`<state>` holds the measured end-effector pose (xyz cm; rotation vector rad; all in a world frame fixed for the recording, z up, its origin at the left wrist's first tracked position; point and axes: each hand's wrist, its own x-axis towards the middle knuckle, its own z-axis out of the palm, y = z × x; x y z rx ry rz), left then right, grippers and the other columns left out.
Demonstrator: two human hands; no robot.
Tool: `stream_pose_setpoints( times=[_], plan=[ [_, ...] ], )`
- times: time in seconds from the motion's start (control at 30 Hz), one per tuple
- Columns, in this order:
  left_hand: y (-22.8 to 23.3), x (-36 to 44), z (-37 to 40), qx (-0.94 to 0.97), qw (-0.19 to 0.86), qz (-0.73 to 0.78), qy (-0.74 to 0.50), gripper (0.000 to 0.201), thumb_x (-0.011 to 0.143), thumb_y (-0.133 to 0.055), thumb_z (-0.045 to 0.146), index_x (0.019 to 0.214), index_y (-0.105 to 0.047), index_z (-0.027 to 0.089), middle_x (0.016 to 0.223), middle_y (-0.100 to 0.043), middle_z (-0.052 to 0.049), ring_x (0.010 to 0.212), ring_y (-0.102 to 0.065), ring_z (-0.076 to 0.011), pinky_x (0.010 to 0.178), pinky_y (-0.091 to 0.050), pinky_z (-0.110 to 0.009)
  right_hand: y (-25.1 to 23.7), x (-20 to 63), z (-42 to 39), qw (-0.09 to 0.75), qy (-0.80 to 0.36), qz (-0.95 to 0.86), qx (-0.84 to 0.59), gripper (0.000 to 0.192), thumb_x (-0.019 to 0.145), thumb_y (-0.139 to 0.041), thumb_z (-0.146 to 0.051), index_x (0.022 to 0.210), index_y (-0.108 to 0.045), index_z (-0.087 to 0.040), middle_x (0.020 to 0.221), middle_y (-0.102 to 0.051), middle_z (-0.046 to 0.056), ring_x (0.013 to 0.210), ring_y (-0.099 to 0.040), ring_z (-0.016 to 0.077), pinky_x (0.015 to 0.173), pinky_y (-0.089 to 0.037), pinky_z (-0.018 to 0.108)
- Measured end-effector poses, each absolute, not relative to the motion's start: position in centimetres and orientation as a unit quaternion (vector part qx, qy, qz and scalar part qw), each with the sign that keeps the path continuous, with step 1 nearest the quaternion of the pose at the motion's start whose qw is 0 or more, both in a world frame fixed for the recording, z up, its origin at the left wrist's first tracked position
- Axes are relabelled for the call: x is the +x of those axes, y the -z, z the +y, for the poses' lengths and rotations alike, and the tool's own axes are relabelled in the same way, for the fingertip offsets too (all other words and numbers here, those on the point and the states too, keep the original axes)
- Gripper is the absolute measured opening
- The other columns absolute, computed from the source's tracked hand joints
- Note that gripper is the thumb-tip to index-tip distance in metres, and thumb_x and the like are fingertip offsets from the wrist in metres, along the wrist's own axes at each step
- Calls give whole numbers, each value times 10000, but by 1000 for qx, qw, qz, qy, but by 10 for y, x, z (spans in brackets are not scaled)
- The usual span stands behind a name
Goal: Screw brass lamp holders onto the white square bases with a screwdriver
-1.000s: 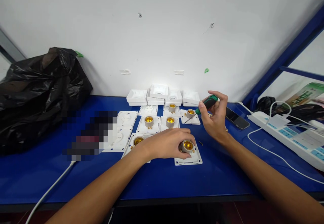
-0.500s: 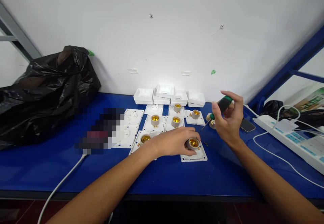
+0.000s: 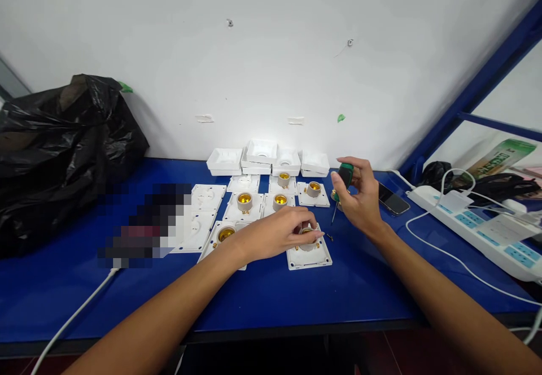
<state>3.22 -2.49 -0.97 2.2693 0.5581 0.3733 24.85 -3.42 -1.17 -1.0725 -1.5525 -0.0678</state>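
Note:
My left hand [image 3: 283, 229] is over a round lamp socket [image 3: 307, 245] with a brass-coloured inside, on a square white base plate [image 3: 311, 259]. Its fingers are bent together with the thumb across the socket's top; whatever they pinch, if anything, is hidden. My right hand [image 3: 359, 197] is closed on a green and black screwdriver [image 3: 345, 176], its thin shaft pointing down at the table. A few small screws [image 3: 329, 238] lie just right of the plate. Behind my left hand sit several more plates with sockets, such as the socket [image 3: 244, 201] at centre left.
White square covers [image 3: 261, 152] are stacked against the wall. Bare white plates [image 3: 203, 217] lie at left beside a pixelated object. A phone [image 3: 393, 199] and a white power strip [image 3: 478, 228] with cables are at right. A black plastic bag [image 3: 71, 149] fills the left.
My left hand's fingers have shifted from around the socket's sides to over its top. My right hand has tilted the screwdriver more upright. The camera view has turned slightly right.

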Motion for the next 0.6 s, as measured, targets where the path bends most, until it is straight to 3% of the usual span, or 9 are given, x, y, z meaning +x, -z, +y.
stream_pose_setpoints(
  times=[0.1, 0.3, 0.47, 0.6],
  plan=[
    [10, 32, -23, 884, 387, 220, -141, 384, 989, -534, 567, 992, -650, 201, 845, -610, -8, 732, -530, -147, 642, -388, -282, 13, 247, -34, 561, 5, -682, -470, 240, 935, -623, -298, 1164, -565, -259, 704, -510, -44, 538, -484, 114, 493, -422, 286],
    [18, 31, -15, 891, 391, 201, -116, 414, 764, -820, 502, 979, -634, 201, 916, -591, -5, 786, -540, -164, 681, -413, -278, 14, 251, -32, 534, -10, -693, -484, 276, 946, -602, -328, 1206, -552, -249, 685, -491, -56, 535, -457, 110, 505, -401, 272],
    [19, 32, -16, 894, 382, 206, -114, 241, 839, -754, 371, 948, -621, 202, 947, -573, -8, 834, -553, -165, 727, -422, -281, 11, 256, -31, 503, 17, -716, -483, 280, 930, -635, -356, 1181, -575, -248, 665, -488, -66, 509, -448, 101, 507, -396, 259],
    [17, 31, -19, 896, 377, 207, -110, 213, 854, -730, 347, 967, -618, 206, 965, -567, -12, 867, -554, -177, 749, -426, -288, 9, 261, -31, 460, 33, -745, -482, 311, 911, -662, -388, 1180, -580, -254, 642, -500, -67, 496, -462, 107, 498, -392, 258]
  ],
)
